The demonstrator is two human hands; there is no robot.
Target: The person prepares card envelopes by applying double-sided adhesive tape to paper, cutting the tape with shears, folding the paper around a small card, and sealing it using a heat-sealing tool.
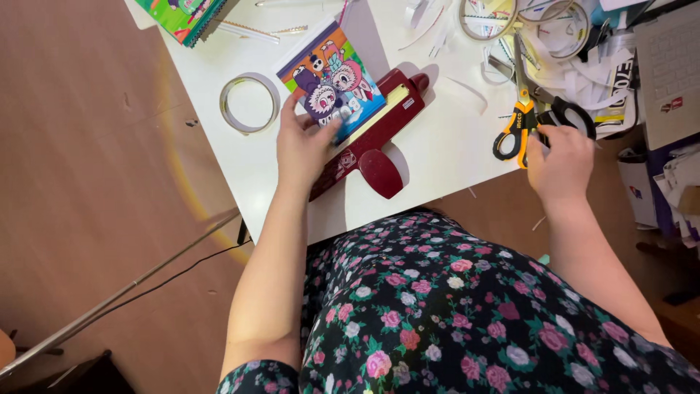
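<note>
A glossy dark-red plastic punch (379,138) lies on the smooth matt white bench (445,146); the colourful cartoon card (332,76) looks like shiny paper.

Colourful cartoon label card (334,82) on table w/ red-marked white box (671,69) top right
</note>
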